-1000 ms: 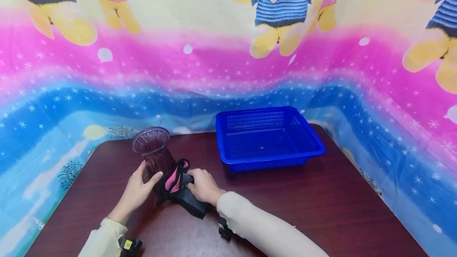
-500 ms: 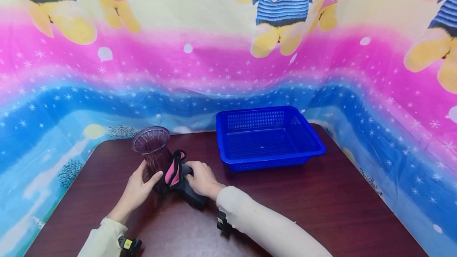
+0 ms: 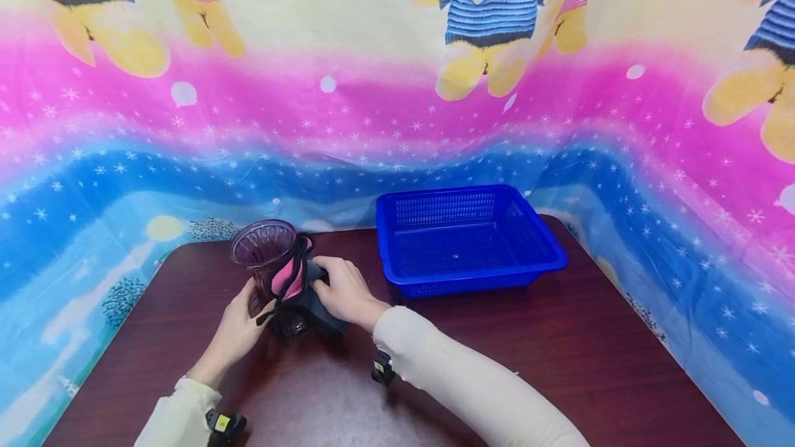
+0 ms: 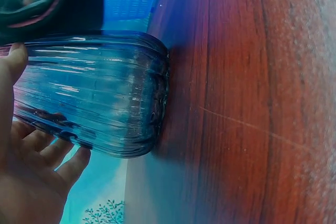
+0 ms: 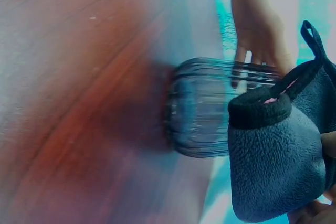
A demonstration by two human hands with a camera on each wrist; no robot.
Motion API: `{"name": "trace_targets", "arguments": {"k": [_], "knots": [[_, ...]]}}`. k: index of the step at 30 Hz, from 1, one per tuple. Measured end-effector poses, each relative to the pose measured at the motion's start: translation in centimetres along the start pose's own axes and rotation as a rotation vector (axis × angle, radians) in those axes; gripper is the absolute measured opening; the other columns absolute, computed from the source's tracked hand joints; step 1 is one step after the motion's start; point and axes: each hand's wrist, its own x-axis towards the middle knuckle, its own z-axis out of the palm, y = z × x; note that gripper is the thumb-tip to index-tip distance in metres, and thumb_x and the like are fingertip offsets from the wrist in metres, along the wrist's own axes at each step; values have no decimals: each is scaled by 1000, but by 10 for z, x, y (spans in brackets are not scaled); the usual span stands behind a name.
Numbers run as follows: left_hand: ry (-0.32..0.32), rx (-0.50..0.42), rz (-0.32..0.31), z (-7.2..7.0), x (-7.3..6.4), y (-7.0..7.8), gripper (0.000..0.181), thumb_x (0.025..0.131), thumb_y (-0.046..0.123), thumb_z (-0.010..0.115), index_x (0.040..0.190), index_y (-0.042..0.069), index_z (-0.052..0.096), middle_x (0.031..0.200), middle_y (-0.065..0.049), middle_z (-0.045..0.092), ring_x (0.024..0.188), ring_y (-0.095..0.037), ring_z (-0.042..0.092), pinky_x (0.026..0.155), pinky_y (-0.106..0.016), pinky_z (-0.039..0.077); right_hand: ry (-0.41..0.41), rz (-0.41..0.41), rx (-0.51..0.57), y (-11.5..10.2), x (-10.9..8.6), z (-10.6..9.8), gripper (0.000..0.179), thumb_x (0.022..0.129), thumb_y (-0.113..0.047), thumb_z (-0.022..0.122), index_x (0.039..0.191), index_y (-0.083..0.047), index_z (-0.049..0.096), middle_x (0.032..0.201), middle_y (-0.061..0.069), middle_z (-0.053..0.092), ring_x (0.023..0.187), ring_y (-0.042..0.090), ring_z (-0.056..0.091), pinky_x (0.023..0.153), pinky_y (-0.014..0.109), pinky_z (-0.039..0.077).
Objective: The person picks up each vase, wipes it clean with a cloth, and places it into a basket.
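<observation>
A ribbed, see-through purple glass vase with a flared rim stands at the left of the table. My left hand grips its side, thumb on one side and fingers on the other, as the left wrist view shows along the glass. My right hand pinches a fuzzy grey cloth with pink lining, black edging and a hanging loop. The cloth lies against the vase's right side and covers part of it. In the right wrist view, a folded part of the cloth hangs in front of the vase.
A blue plastic basket with mesh walls stands at the back right of the dark wooden table. A patterned curtain hangs behind and along both sides. Each wrist wears a small black camera.
My right hand has moved up and slightly left, carrying the cloth higher along the vase's side. The vase's base now shows below it. My left hand and the vase have stayed in place.
</observation>
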Motion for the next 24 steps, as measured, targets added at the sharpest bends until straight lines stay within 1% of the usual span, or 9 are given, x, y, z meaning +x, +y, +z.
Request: {"name": "trace_targets", "arguments": {"k": [2, 5, 6, 11, 13, 16, 20, 23, 24], "knots": [[-11, 3, -12, 0, 0, 0, 63, 99, 19, 64, 151, -5, 36, 145, -32, 53, 132, -46, 55, 107, -26, 48, 18, -20, 13, -4, 2, -3, 8, 92, -11, 66, 88, -18, 65, 74, -5, 61, 67, 8, 51, 58, 16, 38], [-33, 2, -42, -2, -1, 0, 68, 100, 26, 63, 154, -2, 32, 148, -32, 50, 134, -49, 52, 111, -59, 42, 28, -31, 30, -8, 4, -6, 8, 93, -12, 66, 88, -18, 65, 75, -5, 62, 67, 8, 51, 60, 17, 38], [-39, -6, -53, -2, -1, 0, 70, 101, 29, 63, 155, -1, 31, 149, -32, 48, 135, -50, 50, 111, -64, 40, 28, -27, 34, -8, 4, -6, 7, 93, -12, 66, 90, -18, 66, 76, -6, 63, 68, 8, 52, 60, 16, 39], [-42, -8, -69, -3, -1, 1, 71, 101, 31, 62, 156, 0, 29, 149, -32, 48, 136, -49, 49, 110, -66, 40, 17, 3, 40, -8, 1, -5, 8, 94, -13, 66, 100, -18, 69, 85, -5, 69, 72, 8, 55, 64, 16, 42], [-25, 1, -49, -1, 0, 0, 67, 100, 27, 63, 154, 2, 33, 147, -30, 52, 134, -47, 53, 109, -64, 41, 16, 7, 43, -6, 0, -3, 10, 94, -13, 66, 101, -18, 70, 87, -4, 70, 73, 7, 55, 64, 16, 42], [2, 1, -2, 1, 0, 0, 60, 97, 15, 65, 150, 0, 39, 141, -29, 58, 130, -45, 57, 108, -31, 49, 9, 19, 46, -1, -3, 1, 11, 93, -12, 66, 102, -17, 70, 88, -3, 71, 73, 7, 56, 65, 16, 43], [14, -3, 25, 2, 0, -2, 59, 98, 14, 64, 148, -4, 40, 139, -31, 58, 129, -44, 57, 103, -9, 42, -9, 37, 27, 9, -8, 10, 12, 91, -11, 67, 101, -16, 71, 88, -2, 72, 73, 7, 57, 65, 17, 44], [12, -17, 20, 3, -1, -2, 60, 100, 20, 63, 149, -5, 38, 141, -33, 56, 130, -45, 55, 102, -7, 42, -29, 49, 5, 16, -12, 17, 12, 90, -10, 69, 100, -16, 71, 87, -3, 72, 74, 7, 58, 65, 18, 45], [16, -24, 23, 3, -1, -3, 60, 100, 20, 63, 148, -5, 39, 140, -33, 57, 130, -45, 56, 99, -2, 37, -38, 56, -5, 18, -13, 19, 12, 90, -10, 69, 100, -16, 72, 86, -3, 72, 74, 7, 58, 66, 18, 46]]}}
